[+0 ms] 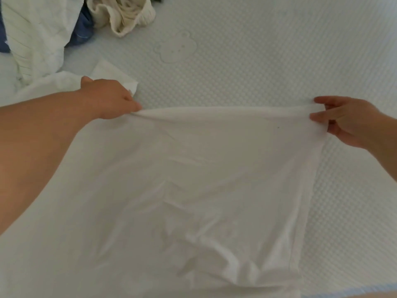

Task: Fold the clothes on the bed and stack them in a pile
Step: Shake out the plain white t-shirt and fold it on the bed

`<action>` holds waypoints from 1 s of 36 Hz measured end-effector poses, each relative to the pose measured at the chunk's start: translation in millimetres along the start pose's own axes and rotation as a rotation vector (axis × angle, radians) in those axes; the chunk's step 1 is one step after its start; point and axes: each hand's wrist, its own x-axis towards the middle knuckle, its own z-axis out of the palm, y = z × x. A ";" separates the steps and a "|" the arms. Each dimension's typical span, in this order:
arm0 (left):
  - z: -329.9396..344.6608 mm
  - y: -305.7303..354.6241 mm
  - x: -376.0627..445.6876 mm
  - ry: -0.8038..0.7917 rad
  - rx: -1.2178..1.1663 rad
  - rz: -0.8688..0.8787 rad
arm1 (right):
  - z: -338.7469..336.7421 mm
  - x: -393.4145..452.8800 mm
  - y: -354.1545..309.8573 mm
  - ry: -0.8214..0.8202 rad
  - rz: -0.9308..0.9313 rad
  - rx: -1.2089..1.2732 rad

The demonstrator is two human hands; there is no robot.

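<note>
A large white garment (189,179) is stretched out in front of me over the bed (247,61). My left hand (109,100) pinches its far edge at the left corner. My right hand (348,119) pinches the same edge at the right corner, thumb above and fingers below the cloth. The edge between the hands is pulled taut. The rest of the garment slopes down toward me, wrinkled near the bottom. Part of the white cloth also lies under and behind my left forearm.
A heap of unfolded clothes lies at the far left: a white ribbed piece (36,33), a dark blue piece (82,29) and a cream garment (124,14). The pale blue dotted bed surface stretches across the far middle and right.
</note>
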 end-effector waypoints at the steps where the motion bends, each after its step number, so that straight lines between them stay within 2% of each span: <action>1: 0.9 -0.2 -1.5 -0.008 0.021 0.015 | 0.2 1.1 -0.4 0.020 -0.016 -0.007; 6: 6.8 -7.7 -6.9 0.006 -0.003 0.043 | 0.4 4.6 5.6 0.059 -0.008 -0.095; 9: 8.7 -17.0 -12.3 0.051 -0.029 0.118 | -4.1 7.6 5.4 -0.006 0.027 -0.129; 14: 2.5 -17.9 -12.9 0.239 -0.037 0.094 | -17.3 11.8 -1.2 -0.122 0.074 -0.290; 19: -4.3 -14.9 -5.4 0.332 -0.025 0.033 | -27.8 21.1 -10.1 -0.232 0.124 -0.094; 23: -5.7 -15.1 -1.8 0.380 0.039 -0.047 | -25.5 28.9 -11.8 -0.180 0.125 0.034; 25: -5.0 -16.9 -0.5 0.408 0.068 -0.080 | -23.9 31.7 -14.1 -0.204 0.096 0.034; 27: -3.9 -18.5 1.6 0.450 0.094 -0.100 | -23.7 33.1 -17.2 -0.253 0.068 -0.145; 29: -3.3 -18.5 3.1 0.493 0.105 -0.111 | -19.4 31.0 -20.1 -0.258 0.017 -0.464; 31: -2.0 -17.1 3.5 0.535 0.119 -0.128 | -14.4 30.4 -21.7 -0.132 -0.067 -0.670; 33: -0.4 -15.1 4.0 0.601 0.102 -0.141 | -10.5 31.9 -25.0 0.013 -0.149 -0.730; 36: -1.4 -14.6 5.2 0.683 0.068 -0.172 | -5.4 37.5 -35.9 0.038 -0.198 -0.688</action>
